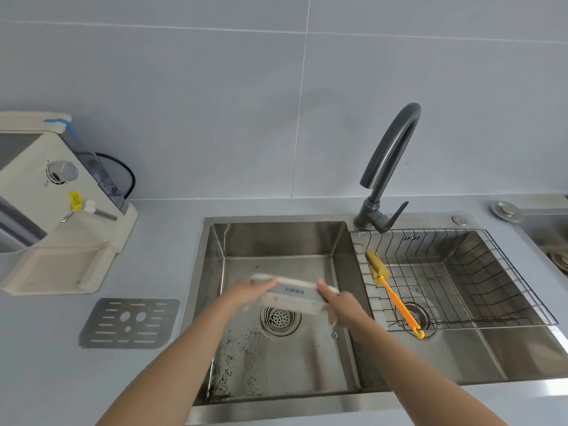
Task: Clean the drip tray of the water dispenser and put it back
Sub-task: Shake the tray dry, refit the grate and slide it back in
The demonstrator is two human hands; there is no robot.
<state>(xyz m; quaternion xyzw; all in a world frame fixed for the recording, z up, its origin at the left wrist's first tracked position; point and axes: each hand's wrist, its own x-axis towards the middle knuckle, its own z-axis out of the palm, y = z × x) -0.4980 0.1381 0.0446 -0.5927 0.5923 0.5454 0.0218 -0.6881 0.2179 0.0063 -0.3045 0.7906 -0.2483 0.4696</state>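
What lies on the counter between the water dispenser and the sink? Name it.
In the head view, a slotted metal grate lies flat on the counter, between the water dispenser and the sink.

Two hands (246, 292) (341, 305), one tray (295, 292), one brush (395, 298)

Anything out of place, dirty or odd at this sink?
Dark specks litter the floor and left wall of the left sink basin. The metal grate lies loose on the counter, apart from the drip tray held over the basin. Otherwise nothing stands out.
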